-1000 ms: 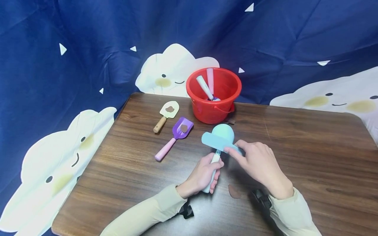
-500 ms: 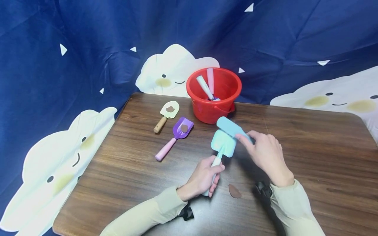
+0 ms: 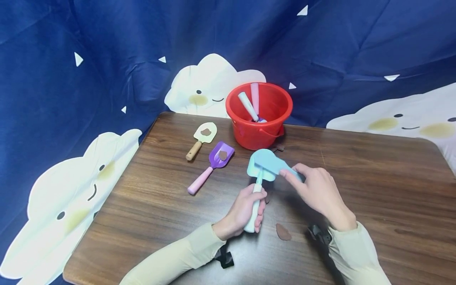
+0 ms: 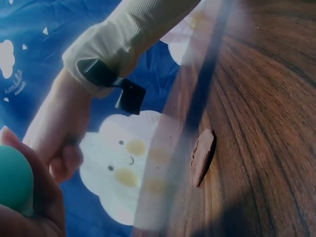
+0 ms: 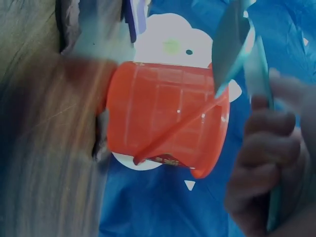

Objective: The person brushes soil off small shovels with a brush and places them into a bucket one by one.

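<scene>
Above brown wood-grained table, I saw left hand gripping white-handled turquoise shovel, right hand pinching flat blue paddle.

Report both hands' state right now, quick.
Left hand: closed, gripping the light-blue, broad-bladed shovel by its pale handle.
Right hand: closed, holding the flat, elongated light-blue tool.

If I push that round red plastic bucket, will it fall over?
The round red plastic-looking bucket would probably slide, since the brown wood-grain table looks smooth. Pushed up high, it might tip, because it widens toward the top. The slim pale handle and slim pink handle leaning inside might rattle.
</scene>
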Motion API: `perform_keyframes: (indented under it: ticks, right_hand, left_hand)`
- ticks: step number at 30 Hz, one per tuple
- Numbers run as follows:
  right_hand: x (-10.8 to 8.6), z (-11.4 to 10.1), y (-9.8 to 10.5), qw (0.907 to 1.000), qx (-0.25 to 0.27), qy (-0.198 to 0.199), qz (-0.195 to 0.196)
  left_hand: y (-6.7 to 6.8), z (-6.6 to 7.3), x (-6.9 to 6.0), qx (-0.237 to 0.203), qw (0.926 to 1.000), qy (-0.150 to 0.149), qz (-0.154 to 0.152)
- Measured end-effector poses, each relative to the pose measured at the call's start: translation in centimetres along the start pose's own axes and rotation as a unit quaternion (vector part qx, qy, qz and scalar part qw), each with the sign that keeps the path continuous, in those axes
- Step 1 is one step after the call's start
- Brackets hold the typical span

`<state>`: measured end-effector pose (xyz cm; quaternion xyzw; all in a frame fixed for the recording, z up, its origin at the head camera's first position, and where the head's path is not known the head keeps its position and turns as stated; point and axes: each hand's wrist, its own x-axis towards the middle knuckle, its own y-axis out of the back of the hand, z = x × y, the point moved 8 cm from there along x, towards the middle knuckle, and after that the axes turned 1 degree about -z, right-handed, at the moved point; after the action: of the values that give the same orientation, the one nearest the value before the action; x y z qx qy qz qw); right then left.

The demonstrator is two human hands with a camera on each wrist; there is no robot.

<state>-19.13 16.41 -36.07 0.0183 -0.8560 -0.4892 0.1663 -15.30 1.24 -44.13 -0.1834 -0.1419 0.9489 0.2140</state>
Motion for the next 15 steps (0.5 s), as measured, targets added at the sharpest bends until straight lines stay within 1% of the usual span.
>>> perform_keyframes:
  ticks: [4,6,11,15]
  right_hand:
    - [-0.52,-0.75,-0.08,0.9986,-0.006,0.042,-0.032]
    - [-0.68,-0.83,-0.04,0.9978,-0.01,0.054,-0.036]
    - [-0.56,-0.5,0.04,0.9972,-0.005,0.074,-0.013]
    - [-0.16,0.08,-0.25,0.9971,0.014,0.075,-0.001]
  left_hand:
    - [0.33,0.16,0.03,-0.016,0.9998,-0.004,0.01]
    - [0.44,0.27,0.01,-0.02,0.9997,-0.007,0.012]
    - [0.5,0.45,-0.02,-0.02,0.9997,-0.012,0.007]
    - [0.5,0.48,-0.12,-0.012,0.9998,-0.009,0.009]
